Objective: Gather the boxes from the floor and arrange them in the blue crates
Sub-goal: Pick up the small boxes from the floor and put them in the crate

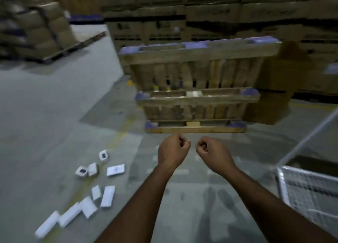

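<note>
Boxes (87, 189) lay scattered on the floor (36, 133) at lower left of frame — white, long axes mixed. Left hand (172, 151) nearer them; right hand (212, 151) beside it. Both were curled, holding nothing. Blue crates not identifiable.

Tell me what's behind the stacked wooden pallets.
Behind the stacked wooden pallets rises a wall of brown cartons, stacked high. A brown box sits at the pallets' right end. The cartons' lower rows and the floor behind are hidden by the pallets.
</note>
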`<state>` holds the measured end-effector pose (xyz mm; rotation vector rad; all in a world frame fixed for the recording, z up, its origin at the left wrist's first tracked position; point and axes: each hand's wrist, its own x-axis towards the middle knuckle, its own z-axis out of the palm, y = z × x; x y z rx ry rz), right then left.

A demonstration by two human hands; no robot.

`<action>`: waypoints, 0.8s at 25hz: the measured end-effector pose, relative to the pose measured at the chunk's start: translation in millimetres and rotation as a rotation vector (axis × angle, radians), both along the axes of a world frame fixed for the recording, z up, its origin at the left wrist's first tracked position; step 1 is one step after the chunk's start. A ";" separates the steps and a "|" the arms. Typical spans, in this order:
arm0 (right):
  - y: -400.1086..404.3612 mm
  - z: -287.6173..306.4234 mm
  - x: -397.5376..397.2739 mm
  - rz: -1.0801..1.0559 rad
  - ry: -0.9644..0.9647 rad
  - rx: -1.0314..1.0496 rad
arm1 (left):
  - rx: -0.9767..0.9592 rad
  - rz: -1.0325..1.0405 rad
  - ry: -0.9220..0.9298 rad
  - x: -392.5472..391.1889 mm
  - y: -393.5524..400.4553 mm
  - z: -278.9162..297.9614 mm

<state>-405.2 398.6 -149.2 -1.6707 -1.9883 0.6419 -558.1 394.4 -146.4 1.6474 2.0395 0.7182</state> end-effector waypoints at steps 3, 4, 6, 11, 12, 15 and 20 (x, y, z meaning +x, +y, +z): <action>6.3 -9.5 -47.5 0.186 0.020 -0.044 | -0.032 0.200 0.016 -43.6 -27.4 -5.2; 7.0 -12.4 -62.5 0.241 0.029 -0.057 | -0.040 0.263 0.019 -56.1 -37.1 -7.3; 4.9 -19.1 -95.6 0.360 0.045 -0.077 | -0.033 0.401 0.020 -80.6 -58.6 -11.4; -13.3 -33.0 -174.4 0.578 0.039 -0.124 | -0.016 0.679 -0.006 -141.4 -101.4 -26.5; -16.0 -35.6 -189.5 0.611 0.030 -0.131 | -0.022 0.711 -0.017 -153.7 -107.5 -30.4; -22.4 -47.5 -239.0 0.684 -0.020 -0.125 | -0.042 0.778 -0.060 -194.8 -123.0 -46.9; -31.8 -67.0 -331.5 0.710 -0.090 -0.162 | -0.078 0.824 -0.100 -287.4 -145.6 -75.3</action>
